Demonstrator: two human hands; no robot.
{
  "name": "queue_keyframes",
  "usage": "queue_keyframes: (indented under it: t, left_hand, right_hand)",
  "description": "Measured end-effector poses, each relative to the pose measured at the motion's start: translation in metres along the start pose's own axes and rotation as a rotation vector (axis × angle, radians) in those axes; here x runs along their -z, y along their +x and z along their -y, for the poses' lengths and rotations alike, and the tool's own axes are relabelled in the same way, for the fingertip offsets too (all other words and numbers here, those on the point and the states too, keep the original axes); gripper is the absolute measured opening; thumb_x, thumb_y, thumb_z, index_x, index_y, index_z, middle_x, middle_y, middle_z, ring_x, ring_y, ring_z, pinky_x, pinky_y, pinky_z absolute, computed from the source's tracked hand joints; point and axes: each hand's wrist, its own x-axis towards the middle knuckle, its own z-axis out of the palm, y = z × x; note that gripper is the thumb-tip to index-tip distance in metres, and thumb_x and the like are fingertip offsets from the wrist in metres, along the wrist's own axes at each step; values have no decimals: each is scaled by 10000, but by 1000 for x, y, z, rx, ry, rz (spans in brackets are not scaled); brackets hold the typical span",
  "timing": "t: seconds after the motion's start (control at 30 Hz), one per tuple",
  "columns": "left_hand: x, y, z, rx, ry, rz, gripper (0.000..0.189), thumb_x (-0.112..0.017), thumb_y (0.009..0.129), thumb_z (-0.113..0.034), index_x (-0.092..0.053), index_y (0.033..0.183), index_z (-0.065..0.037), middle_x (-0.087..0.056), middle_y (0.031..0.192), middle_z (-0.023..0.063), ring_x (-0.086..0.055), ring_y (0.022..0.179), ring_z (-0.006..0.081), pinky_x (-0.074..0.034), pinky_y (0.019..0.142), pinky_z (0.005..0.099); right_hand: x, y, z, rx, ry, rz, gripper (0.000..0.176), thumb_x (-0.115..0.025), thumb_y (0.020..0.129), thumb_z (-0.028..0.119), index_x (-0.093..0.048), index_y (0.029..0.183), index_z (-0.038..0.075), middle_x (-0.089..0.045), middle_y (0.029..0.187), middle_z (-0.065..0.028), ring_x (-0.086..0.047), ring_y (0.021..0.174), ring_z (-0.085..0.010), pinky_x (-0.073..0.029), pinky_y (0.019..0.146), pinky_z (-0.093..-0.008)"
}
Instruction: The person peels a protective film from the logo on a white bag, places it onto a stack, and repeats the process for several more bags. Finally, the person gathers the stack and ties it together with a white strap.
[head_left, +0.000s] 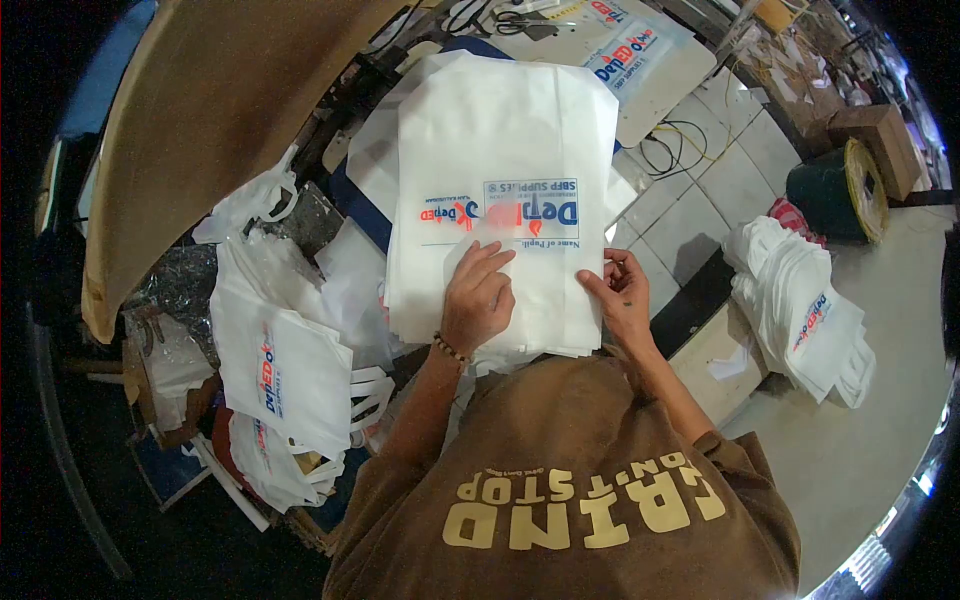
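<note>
A stack of white printed bags (480, 120) lies in front of me, its blue and red lettering upside down from my side. My left hand (480, 300) rests on the top bag just below the print, fingers spread and pointing up to the right. At the stack's right edge, my right hand (622, 295) pinches the bag edge between thumb and curled fingers. Whether it holds one layer or several is hidden. A beaded bracelet (451, 348) circles my left wrist.
More printed white bags (285, 380) are heaped at left, near a large brown board (215, 130). Another bag pile (800, 310) lies at right, below a green round container (830, 190). Scissors (525, 22) and a printed sheet (635, 60) lie at the back. Cables (680, 145) trail over floor tiles.
</note>
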Motion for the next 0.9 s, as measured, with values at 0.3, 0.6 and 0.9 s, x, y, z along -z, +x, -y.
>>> queue_keyframes:
  t: [0.3, 0.6, 0.9]
  left_hand:
    - [21, 27, 37, 97, 122, -281, 166, -687, 783, -3, -665, 947, 14, -659, 1180, 173, -599, 1172, 339, -436, 1064, 481]
    - [23, 24, 74, 346, 613, -68, 519, -728, 807, -117, -569, 1298, -56, -404, 1453, 238, -365, 1342, 452, -337, 1103, 511]
    - [43, 32, 96, 569, 462, -258, 501, -823, 753, -301, -670, 1128, -6, -613, 1133, 163, -528, 1109, 342, -419, 947, 447]
  right_hand:
    - [2, 1, 1, -7, -57, 18, 373, -790, 843, 96, -570, 1125, -8, -558, 795, 28, -515, 716, -47, -427, 642, -184]
    - [5, 3, -4, -5, -95, 21, 402, -784, 845, 107, -555, 1155, -9, -558, 819, 23, -504, 710, -50, -420, 631, -193]
    - [3, 20, 13, 415, -585, -82, 226, -769, 829, 83, -659, 1003, -10, -566, 814, -12, -472, 683, -64, -398, 596, -228]
